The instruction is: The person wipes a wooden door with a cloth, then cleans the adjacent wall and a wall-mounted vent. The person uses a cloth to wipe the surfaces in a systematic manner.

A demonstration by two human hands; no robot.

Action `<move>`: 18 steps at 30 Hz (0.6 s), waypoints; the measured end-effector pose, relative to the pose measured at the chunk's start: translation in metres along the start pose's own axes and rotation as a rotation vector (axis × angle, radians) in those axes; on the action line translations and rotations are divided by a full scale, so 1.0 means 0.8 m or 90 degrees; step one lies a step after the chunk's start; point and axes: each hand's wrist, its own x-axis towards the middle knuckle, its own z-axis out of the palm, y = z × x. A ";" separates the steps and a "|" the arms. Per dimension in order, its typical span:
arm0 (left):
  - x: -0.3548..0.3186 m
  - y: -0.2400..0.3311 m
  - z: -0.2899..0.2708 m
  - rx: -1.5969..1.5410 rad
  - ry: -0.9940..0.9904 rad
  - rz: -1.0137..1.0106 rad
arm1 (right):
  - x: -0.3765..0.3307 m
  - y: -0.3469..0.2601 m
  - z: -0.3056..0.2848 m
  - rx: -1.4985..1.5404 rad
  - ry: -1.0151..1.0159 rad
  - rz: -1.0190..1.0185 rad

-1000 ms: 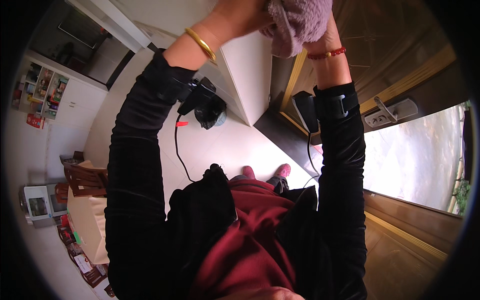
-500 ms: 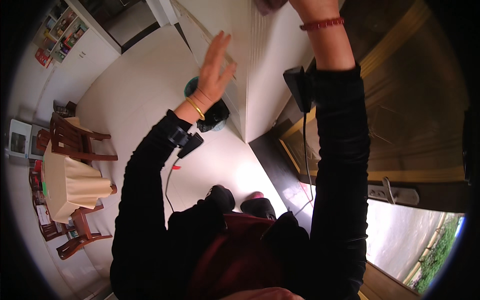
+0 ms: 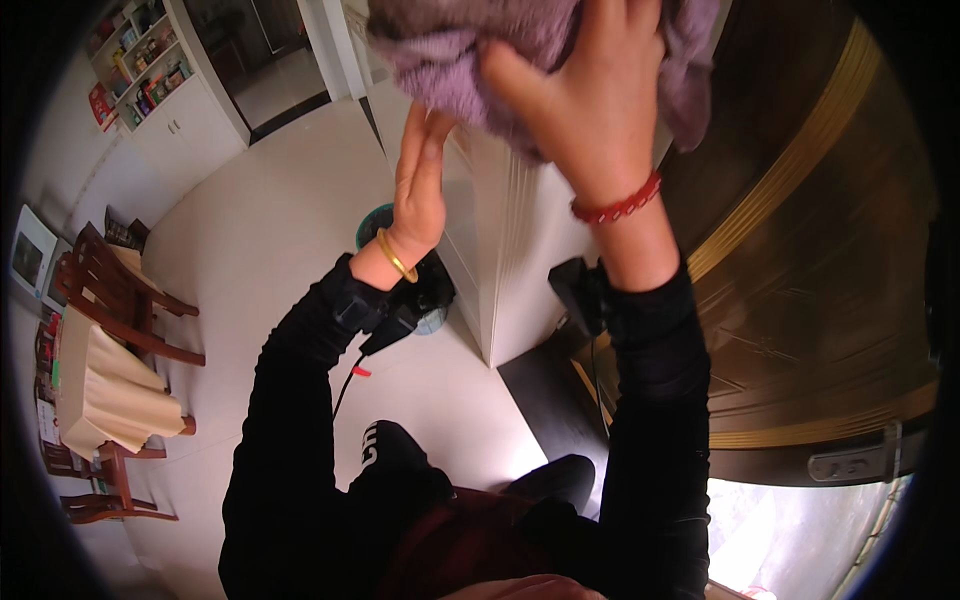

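Observation:
My right hand is raised high and presses a purple fluffy cloth against the top of a white wall corner, next to a dark brown door. A red bead bracelet sits on that wrist. My left hand, with a gold bangle, has its fingers straight and touches the lower edge of the cloth from below. Both forearms wear black sleeves with small black devices strapped near the wrists.
A white tiled floor spreads below. A table with a cream cloth and wooden chairs stands at the left. White shelves with items are at the upper left. A teal round object lies by the wall base.
The view has tilted up toward the wall top. My left hand has risen from open air to the cloth's lower edge. The cloth under my right hand is in full view again.

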 end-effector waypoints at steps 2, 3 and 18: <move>-0.042 -0.019 0.000 -0.094 0.009 -0.043 | -0.069 0.016 0.014 0.034 0.025 0.006; -0.062 -0.027 0.000 -0.085 0.013 -0.039 | -0.108 0.023 0.018 0.021 0.017 0.002; -0.100 -0.012 0.002 0.249 -0.026 0.187 | -0.437 0.058 0.076 0.036 0.005 0.167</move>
